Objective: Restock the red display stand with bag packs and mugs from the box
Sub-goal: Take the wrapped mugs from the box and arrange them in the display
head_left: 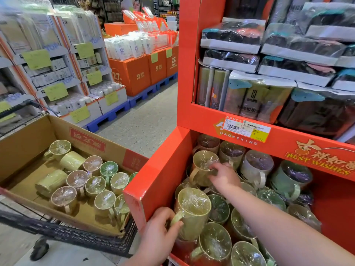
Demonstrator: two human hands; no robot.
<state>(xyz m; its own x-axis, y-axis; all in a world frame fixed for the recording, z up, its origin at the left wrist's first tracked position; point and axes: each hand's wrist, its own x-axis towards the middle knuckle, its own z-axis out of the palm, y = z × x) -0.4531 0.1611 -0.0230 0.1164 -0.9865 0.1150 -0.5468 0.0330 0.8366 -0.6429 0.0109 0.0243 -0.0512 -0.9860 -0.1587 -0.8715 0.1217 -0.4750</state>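
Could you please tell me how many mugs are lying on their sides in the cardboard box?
2. One yellow mug lies near the back left, another nearer the front left; the box's right edge is hidden.

At lower left of the frame we see the box [23, 143] of mugs [95, 186] resting in a cart [76, 235]. The display stand [159, 179] fills the right, with bag packs [259, 96] shelved above its bin of stacked mugs [215, 244].

mugs [193, 212]: glossy, clear film-wrapped | box [25, 143]: matt brown cardboard | display stand [153, 181]: glossy red card
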